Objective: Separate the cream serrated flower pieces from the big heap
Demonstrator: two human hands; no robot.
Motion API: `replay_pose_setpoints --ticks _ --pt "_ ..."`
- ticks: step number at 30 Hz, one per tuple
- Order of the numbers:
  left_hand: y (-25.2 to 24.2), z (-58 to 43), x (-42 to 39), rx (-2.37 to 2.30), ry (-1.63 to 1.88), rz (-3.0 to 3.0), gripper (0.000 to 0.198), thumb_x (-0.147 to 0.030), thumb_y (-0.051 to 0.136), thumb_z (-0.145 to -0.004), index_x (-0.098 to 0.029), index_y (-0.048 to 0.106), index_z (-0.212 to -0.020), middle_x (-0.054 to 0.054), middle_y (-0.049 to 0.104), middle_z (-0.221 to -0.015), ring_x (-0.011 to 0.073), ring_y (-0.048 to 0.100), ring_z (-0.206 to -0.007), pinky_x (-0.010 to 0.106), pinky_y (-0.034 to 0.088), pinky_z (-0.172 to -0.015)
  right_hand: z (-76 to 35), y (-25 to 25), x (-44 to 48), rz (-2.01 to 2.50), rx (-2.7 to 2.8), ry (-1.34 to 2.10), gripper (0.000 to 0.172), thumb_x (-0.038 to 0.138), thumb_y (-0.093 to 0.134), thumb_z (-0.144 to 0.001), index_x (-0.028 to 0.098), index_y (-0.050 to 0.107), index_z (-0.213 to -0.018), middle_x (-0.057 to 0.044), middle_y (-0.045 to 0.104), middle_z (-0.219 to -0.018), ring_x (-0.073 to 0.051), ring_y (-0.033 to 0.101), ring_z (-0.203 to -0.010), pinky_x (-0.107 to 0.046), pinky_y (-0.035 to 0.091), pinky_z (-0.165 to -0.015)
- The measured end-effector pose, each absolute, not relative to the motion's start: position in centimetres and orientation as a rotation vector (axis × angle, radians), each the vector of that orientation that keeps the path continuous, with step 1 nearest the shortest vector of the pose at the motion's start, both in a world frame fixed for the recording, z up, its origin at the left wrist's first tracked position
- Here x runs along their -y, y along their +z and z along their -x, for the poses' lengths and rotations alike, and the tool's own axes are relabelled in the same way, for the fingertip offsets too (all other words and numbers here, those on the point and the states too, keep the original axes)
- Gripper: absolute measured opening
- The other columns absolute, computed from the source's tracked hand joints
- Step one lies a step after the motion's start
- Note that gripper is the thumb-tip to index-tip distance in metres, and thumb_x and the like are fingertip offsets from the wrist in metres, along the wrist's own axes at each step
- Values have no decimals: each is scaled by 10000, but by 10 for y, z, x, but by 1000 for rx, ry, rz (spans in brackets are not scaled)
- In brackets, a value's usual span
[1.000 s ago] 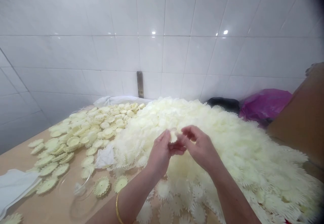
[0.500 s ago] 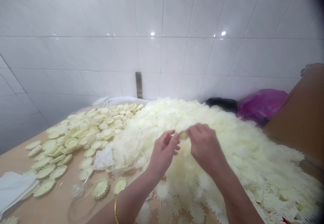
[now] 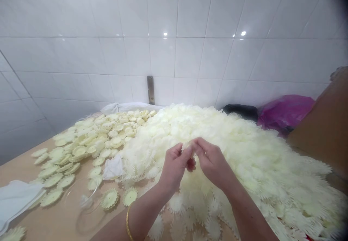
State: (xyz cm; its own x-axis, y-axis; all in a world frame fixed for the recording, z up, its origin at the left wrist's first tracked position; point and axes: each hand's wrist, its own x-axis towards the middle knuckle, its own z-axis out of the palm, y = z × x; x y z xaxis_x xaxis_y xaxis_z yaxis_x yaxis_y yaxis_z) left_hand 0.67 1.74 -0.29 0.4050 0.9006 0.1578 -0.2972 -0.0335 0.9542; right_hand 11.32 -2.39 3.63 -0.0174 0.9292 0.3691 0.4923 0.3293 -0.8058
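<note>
My left hand (image 3: 174, 164), below a gold bangle (image 3: 128, 222), pinches a small cream fringed flower piece (image 3: 186, 146) between thumb and fingers. My right hand (image 3: 212, 163) meets it from the other side, with its fingertips closed on the same piece. Much of the piece is hidden by the fingers. Both hands are held over a large heap of thin, pale-yellow fringed flower discs (image 3: 241, 150). Single discs lie on the tabletop nearer to me, below the hands.
Thicker scalloped discs (image 3: 89, 139) spread over the table (image 3: 54, 226) at left. A white paper scrap (image 3: 112, 167), white sheets (image 3: 19, 201) and a thin clear line (image 3: 94, 190) lie nearby. Behind stand a tiled wall, a black object (image 3: 240, 112) and a magenta bag (image 3: 288, 112); a bare limb (image 3: 320, 125) is at right.
My hands have come closer together, the right one moving left and down slightly. The flower piece now sits tucked between their fingertips. The view has shifted a little.
</note>
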Motion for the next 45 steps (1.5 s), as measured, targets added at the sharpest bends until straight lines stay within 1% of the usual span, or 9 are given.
replay_pose_setpoints --ticks 4,9,13,15,23,28,32,38,45 --pt "-4 -6 -20 -642 1102 -1158 314 -422 591 -708 -153 466 -606 -55 411 -449 57 411 -386 200 322 -425 -110 31 21 1272 1632 537 267 279 338 -880 185 471 -668 2 556 -593 -130 538 -579 -248 428 -563" --pt "-5 -5 -26 -619 1056 -1077 347 -481 601 -669 -149 507 -631 -55 401 -523 51 420 -404 200 314 -426 -107 25 16 1270 1593 613 256 291 335 -879 184 475 -693 10 534 -560 -126 532 -541 -242 425 -543" --pt "-8 -6 -28 -635 1067 -1092 368 -507 588 -669 -157 486 -623 -58 384 -515 56 419 -410 202 308 -434 -109 23 15 1371 1582 288 119 226 416 -836 180 511 -780 -19 556 -711 -144 529 -668 -262 418 -618" --pt "-10 -6 -29 -643 1100 -1105 377 -510 583 -675 -158 467 -605 -63 358 -492 58 418 -410 203 316 -447 -110 24 16 1367 1632 197 124 196 414 -831 179 518 -764 -27 549 -736 -145 520 -688 -266 413 -631" --pt "-11 -5 -29 -693 1052 -1135 480 -593 429 -739 -137 512 -614 -3 481 -511 84 456 -445 233 386 -503 -111 27 22 1419 1719 326 114 166 428 -810 188 525 -865 -17 550 -721 -138 536 -639 -246 422 -570" --pt "-2 -3 -29 -668 872 -1148 419 -535 502 -728 -118 553 -719 22 517 -562 117 522 -502 253 423 -529 -117 27 19 1411 1677 247 178 106 383 -805 176 539 -858 -35 550 -767 -147 535 -684 -257 427 -601" --pt "4 0 -26 -718 901 -1217 353 -492 531 -731 -144 544 -788 4 519 -547 132 555 -529 257 432 -543 -123 27 17 1366 1672 155 239 69 376 -794 174 576 -871 -45 555 -811 -152 540 -731 -275 432 -661" --pt "5 3 -23 -609 875 -1277 260 -346 623 -701 -148 582 -864 -8 528 -595 101 545 -522 232 422 -541 -125 29 20 1288 1701 249 266 58 367 -794 176 598 -851 -39 570 -812 -137 546 -727 -253 438 -644" --pt "2 2 -23 -604 924 -1269 234 -333 628 -696 -128 525 -651 11 544 -585 86 513 -479 220 398 -483 -123 31 20 1334 1652 293 135 147 405 -820 176 537 -818 -22 559 -738 -141 521 -680 -256 420 -612"
